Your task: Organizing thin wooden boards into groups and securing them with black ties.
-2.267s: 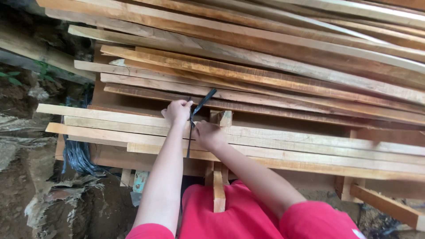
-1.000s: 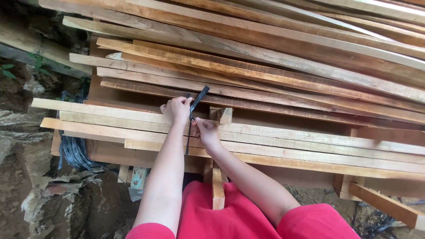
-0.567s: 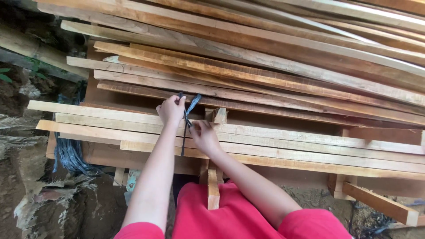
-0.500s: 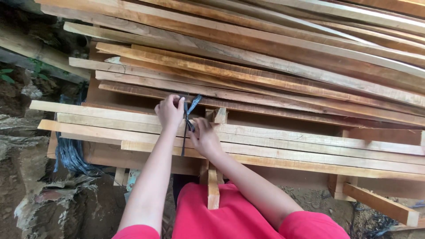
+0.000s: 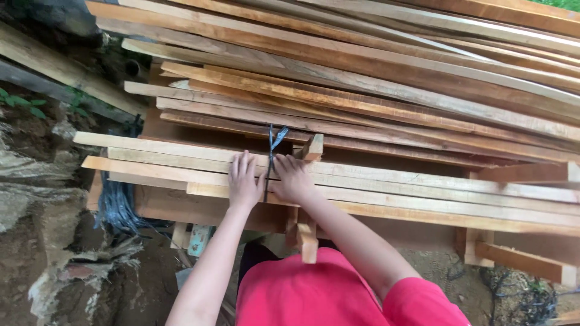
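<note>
Both hands are flat on the wood. The left hand [image 5: 244, 180] lies palm down on the pale planks [image 5: 386, 193], fingers stretched forward and slightly spread, its grip loose and closed on nothing. The right hand [image 5: 294, 179] sits just beside it, also pressed down on the planks, fingers spread open and not clamped on anything.

Between the two hands runs the dark strap [image 5: 270, 158], a thin black band going straight across the bundle of pale planks. It passes between the two hands, close to the fingers on either side. At its far end the strap is tied off, and two short loose tails stick up and fan out above the bundle.

Just to the right of the knot, a short wooden block [image 5: 313, 148] pokes up at an angle from among the planks. Below the hands a narrow wooden upright [image 5: 307, 236] drops down toward the person's red shirt [image 5: 314, 296].

Beyond the strapped bundle lies a big stack of long boards [image 5: 374, 78], darker and more orange, running diagonally across the whole view. Off to the left, under the ends of the planks, hangs a bunch of dark plastic strapping [image 5: 116, 205], with rough earth and stone [image 5: 36, 199] further out.
</note>
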